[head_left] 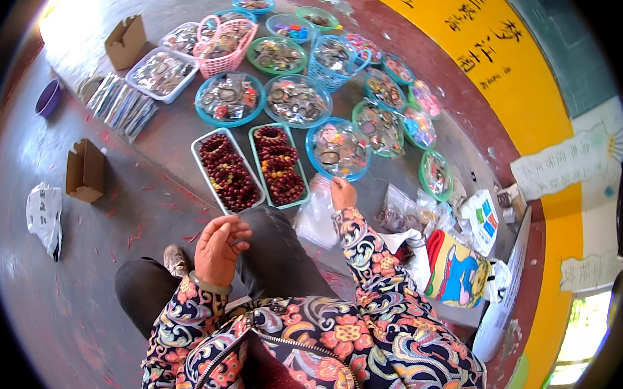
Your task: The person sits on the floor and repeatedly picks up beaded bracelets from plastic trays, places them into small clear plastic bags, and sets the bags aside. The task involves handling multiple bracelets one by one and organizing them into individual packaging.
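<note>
My left hand point(222, 250) is raised over my lap, palm turned inward, its fingers loosely curled and apart with nothing visible in them. A bangle point(210, 285) circles that wrist. My right hand point(343, 194) reaches forward with its fingers pinched together; what they hold, if anything, is too small to make out. Beside it lie clear plastic bags point(315, 219). Just beyond is a blue basket point(365, 170) of small bagged items. To the left of the bags, a white tray point(200, 153) and a pale green tray point(258, 166) hold dark red bead bracelets.
Several round baskets of bagged trinkets stand farther back, near a pink handled basket point(216, 66) and a white bin point(164, 94). Cardboard boxes point(85, 171) and a purple bucket point(49, 98) are at left. A colourful bag point(458, 269) lies at right, by the yellow-banded wall.
</note>
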`<state>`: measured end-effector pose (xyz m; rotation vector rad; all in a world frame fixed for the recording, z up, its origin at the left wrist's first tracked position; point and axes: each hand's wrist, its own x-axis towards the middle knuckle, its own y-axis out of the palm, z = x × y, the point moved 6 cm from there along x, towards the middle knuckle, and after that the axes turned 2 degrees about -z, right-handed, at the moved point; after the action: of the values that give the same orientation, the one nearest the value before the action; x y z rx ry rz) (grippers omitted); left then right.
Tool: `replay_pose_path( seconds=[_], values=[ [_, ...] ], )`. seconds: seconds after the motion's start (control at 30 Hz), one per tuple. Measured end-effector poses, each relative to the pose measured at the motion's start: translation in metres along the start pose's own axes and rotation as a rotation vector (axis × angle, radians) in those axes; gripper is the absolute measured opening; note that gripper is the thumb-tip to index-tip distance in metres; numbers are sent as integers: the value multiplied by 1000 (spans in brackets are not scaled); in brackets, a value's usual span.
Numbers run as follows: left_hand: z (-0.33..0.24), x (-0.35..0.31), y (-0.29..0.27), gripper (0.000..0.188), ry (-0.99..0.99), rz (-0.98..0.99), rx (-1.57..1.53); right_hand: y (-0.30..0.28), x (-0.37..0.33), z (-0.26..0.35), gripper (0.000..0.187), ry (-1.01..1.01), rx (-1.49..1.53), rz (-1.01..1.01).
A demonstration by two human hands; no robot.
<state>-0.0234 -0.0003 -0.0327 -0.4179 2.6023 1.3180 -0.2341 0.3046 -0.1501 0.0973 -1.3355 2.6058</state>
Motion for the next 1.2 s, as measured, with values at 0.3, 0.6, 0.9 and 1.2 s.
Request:
replay_pose_path(
  seconds=[0.3,0.6,0.9,1.2],
  values=[
    [56,-18,41,23,-417,510,328,-95,-35,-190,21,226,-376,-77],
    [61,-14,36,25,-449,483,331,-121,17,-245,46,510,-393,-91],
    [63,-11,41,25,-456,451,393,-103,19,-239,84,650,-558,143],
    [65,-9,45,24,-488,443,397,-108,19,-210,46,725,-486,-4]
  ],
)
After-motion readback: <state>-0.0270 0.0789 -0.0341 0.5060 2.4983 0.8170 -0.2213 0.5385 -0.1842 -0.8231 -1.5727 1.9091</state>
